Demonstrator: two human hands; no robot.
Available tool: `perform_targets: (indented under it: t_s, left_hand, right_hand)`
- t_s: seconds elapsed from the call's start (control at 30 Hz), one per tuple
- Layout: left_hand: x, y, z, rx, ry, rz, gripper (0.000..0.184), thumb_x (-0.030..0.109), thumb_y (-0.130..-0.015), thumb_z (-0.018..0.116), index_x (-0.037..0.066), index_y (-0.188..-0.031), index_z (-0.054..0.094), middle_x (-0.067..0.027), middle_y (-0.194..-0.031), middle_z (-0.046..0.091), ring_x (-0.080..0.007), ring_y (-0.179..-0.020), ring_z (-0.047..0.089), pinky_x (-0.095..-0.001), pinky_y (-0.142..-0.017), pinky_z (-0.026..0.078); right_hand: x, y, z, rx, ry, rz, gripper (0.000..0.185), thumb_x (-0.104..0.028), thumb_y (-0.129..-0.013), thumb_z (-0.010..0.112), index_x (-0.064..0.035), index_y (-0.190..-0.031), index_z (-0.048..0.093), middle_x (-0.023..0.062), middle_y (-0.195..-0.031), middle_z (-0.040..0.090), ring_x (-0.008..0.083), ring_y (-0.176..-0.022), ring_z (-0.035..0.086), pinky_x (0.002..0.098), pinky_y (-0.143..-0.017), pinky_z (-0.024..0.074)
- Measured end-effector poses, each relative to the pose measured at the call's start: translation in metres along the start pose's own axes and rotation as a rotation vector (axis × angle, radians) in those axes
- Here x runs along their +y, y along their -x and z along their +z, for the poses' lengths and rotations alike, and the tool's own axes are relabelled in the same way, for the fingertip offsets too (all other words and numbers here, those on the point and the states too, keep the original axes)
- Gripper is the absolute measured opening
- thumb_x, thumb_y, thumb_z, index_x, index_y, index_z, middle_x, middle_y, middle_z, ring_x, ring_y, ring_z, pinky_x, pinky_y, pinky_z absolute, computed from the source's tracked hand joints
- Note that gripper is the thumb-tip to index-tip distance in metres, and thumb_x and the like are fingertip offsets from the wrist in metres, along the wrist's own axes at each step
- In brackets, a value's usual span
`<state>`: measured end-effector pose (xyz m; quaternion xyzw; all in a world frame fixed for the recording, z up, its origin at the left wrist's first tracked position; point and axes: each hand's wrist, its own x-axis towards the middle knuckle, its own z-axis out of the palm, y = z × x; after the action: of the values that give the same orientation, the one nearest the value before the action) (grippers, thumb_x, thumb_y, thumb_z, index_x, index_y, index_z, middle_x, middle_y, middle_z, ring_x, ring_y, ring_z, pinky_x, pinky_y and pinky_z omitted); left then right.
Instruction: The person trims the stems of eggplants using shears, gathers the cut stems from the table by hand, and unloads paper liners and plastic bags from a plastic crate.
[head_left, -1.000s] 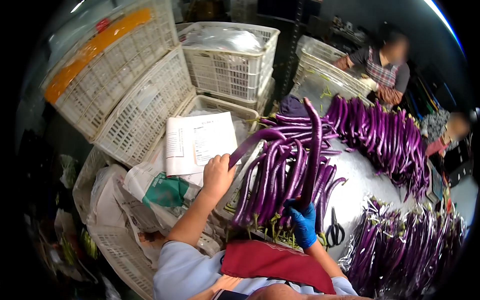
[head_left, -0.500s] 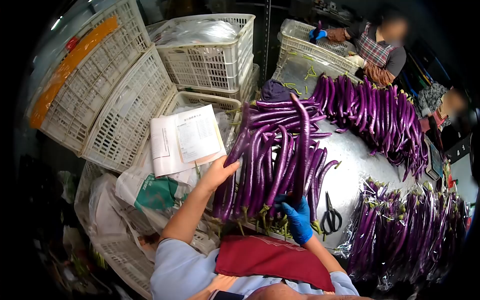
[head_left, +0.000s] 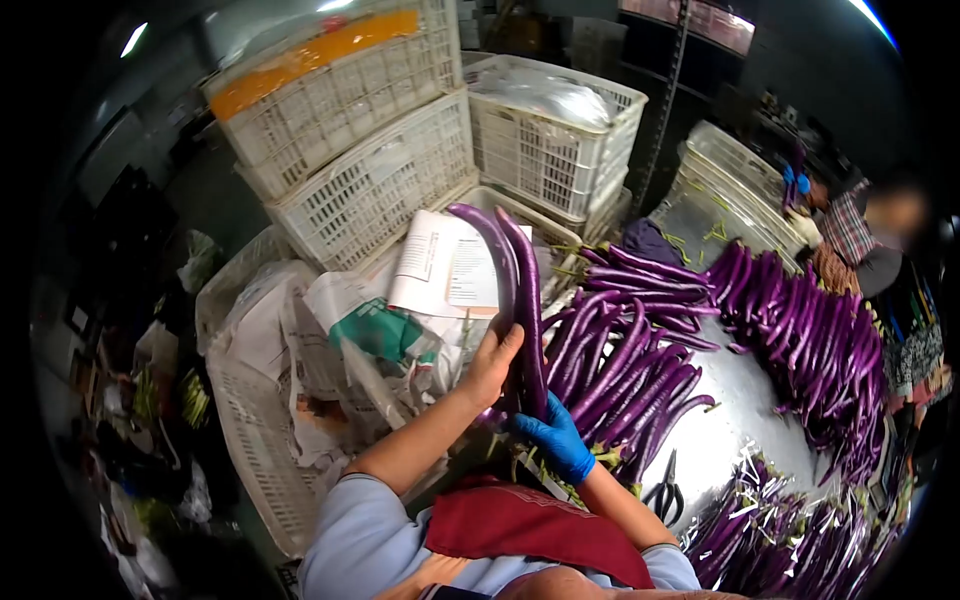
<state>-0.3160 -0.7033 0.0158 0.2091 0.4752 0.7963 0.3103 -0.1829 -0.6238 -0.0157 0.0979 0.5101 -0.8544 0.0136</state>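
Observation:
Two long purple eggplants [head_left: 528, 300] stand upright side by side in front of me, held off the pile. My bare left hand [head_left: 492, 365] is closed around them from the left, thumb towards me. In a blue glove, my right hand [head_left: 560, 440] grips their lower stem end; its fingertips are partly hidden. Just right of the hands, a heap of loose eggplants [head_left: 625, 385] lies on the metal table [head_left: 735, 400]. Black-handled scissors [head_left: 665, 492] rest by the table's near edge.
Bagged eggplants [head_left: 790, 530] lie at the lower right, a long row of loose ones [head_left: 800, 340] behind. Stacked white crates [head_left: 375, 190] rise at the left. A printed booklet [head_left: 455, 265] sits on a plastic-filled crate. At the far right a person [head_left: 850, 230] handles an eggplant.
My view has turned left. Both hands have come closer together and carried the eggplants leftward, from over the heap to in front of the booklet.

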Motion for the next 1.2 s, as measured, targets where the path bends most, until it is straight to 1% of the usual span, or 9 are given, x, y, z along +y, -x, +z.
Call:
perform_targets:
  t_s: [0.1, 0.2, 0.37, 0.7, 0.8, 0.9, 0.97, 1.07, 1.2]
  left_hand:
    - [-0.006, 0.009, -0.019, 0.056, -0.226, 0.178, 0.056, 0.029, -0.092, 0.048, 0.008, -0.135, 0.02, -0.0081, -0.103, 0.05, -0.0158, -0.084, 0.055, -0.0299, -0.072, 0.049]
    - [0.005, 0.032, -0.014, 0.127, -0.56, 0.414, 0.075, 0.022, -0.085, 0.06, -0.006, -0.136, 0.012, -0.0168, -0.132, 0.033, -0.0221, -0.12, 0.034, -0.0319, -0.102, 0.025]
    - [0.013, 0.041, -0.069, 0.372, 0.062, 0.346, 0.058, 0.011, -0.086, 0.056, 0.007, -0.133, 0.024, -0.0057, -0.087, 0.052, -0.0153, -0.07, 0.056, -0.0293, -0.064, 0.05]
    - [0.253, 0.074, -0.339, 0.873, 0.3, 0.542, 0.022, 0.029, -0.084, 0.061, 0.009, -0.093, 0.055, -0.0023, -0.077, 0.054, -0.0176, -0.072, 0.055, -0.0336, -0.068, 0.048]
    - [0.335, 0.064, -0.414, 1.379, 0.208, 0.376, 0.061, 0.046, -0.083, 0.057, 0.005, -0.125, 0.041, -0.0144, -0.122, 0.045, -0.0313, -0.109, 0.047, -0.0498, -0.084, 0.042]
    - [0.3, 0.048, -0.488, 1.367, -0.09, 0.282, 0.072, 0.048, -0.082, 0.056, 0.005, -0.134, 0.029, -0.0164, -0.136, 0.029, -0.0357, -0.121, 0.035, -0.056, -0.089, 0.036]
    - [0.25, 0.012, -0.468, 1.153, -0.075, 0.223, 0.051, 0.035, -0.085, 0.054, 0.005, -0.123, 0.042, -0.0144, -0.112, 0.051, -0.0278, -0.1, 0.053, -0.0441, -0.078, 0.044]
    - [0.174, -0.046, -0.377, 0.683, -0.093, 0.213, 0.026, 0.02, -0.086, 0.052, 0.006, -0.107, 0.053, -0.0095, -0.084, 0.061, -0.0184, -0.073, 0.059, -0.0295, -0.063, 0.045]
    - [0.121, -0.075, -0.176, 0.222, -0.368, 0.091, 0.023, 0.012, -0.09, 0.044, 0.001, -0.109, 0.052, -0.0072, -0.086, 0.059, -0.0133, -0.078, 0.056, -0.0265, -0.067, 0.045]
  right_hand:
    - [0.015, -0.003, 0.015, -0.019, -0.051, -0.077, 0.049, -0.001, -0.083, 0.059, -0.0053, -0.127, 0.039, 0.0036, -0.105, 0.056, 0.0116, -0.088, 0.056, 0.0256, -0.073, 0.0466]
    - [0.024, -0.013, 0.023, 0.076, 0.048, -0.224, 0.052, 0.001, -0.084, 0.055, -0.0047, -0.131, 0.033, 0.005, -0.105, 0.055, 0.0121, -0.088, 0.055, 0.0266, -0.075, 0.0462]
    - [0.009, -0.045, 0.051, -0.188, 0.32, -0.248, 0.056, -0.007, -0.085, 0.056, -0.0061, -0.134, 0.03, 0.0094, -0.12, 0.047, 0.0148, -0.097, 0.051, 0.026, -0.084, 0.0415]
    - [0.015, -0.079, 0.032, 0.029, 0.25, -0.052, 0.025, -0.009, -0.087, 0.051, 0.0019, -0.109, 0.051, 0.0124, -0.096, 0.062, 0.0201, -0.084, 0.061, 0.0282, -0.075, 0.048]
    - [0.015, -0.073, 0.026, 0.079, 0.178, 0.023, 0.022, -0.007, -0.087, 0.051, 0.0022, -0.107, 0.054, 0.0108, -0.092, 0.063, 0.0183, -0.082, 0.061, 0.0276, -0.073, 0.0486]
    - [0.022, -0.06, 0.017, 0.156, 0.21, 0.011, 0.022, -0.009, -0.086, 0.052, 0.0016, -0.105, 0.054, 0.0117, -0.089, 0.063, 0.0189, -0.077, 0.061, 0.0273, -0.068, 0.049]
    - [0.019, -0.049, 0.016, 0.191, 0.187, 0.038, 0.023, -0.007, -0.087, 0.051, 0.0023, -0.107, 0.053, 0.0103, -0.09, 0.063, 0.017, -0.077, 0.061, 0.0257, -0.07, 0.0483]
    - [0.017, -0.033, 0.002, 0.249, 0.3, 0.069, 0.024, -0.012, -0.088, 0.052, -0.0017, -0.109, 0.055, 0.0018, -0.085, 0.061, 0.0082, -0.071, 0.056, 0.0207, -0.058, 0.0439]
    - [-0.009, 0.01, -0.012, 0.232, 0.337, -0.104, 0.026, -0.015, -0.09, 0.051, -0.0014, -0.112, 0.054, 0.0024, -0.1, 0.058, 0.0102, -0.09, 0.053, 0.0248, -0.079, 0.0441]
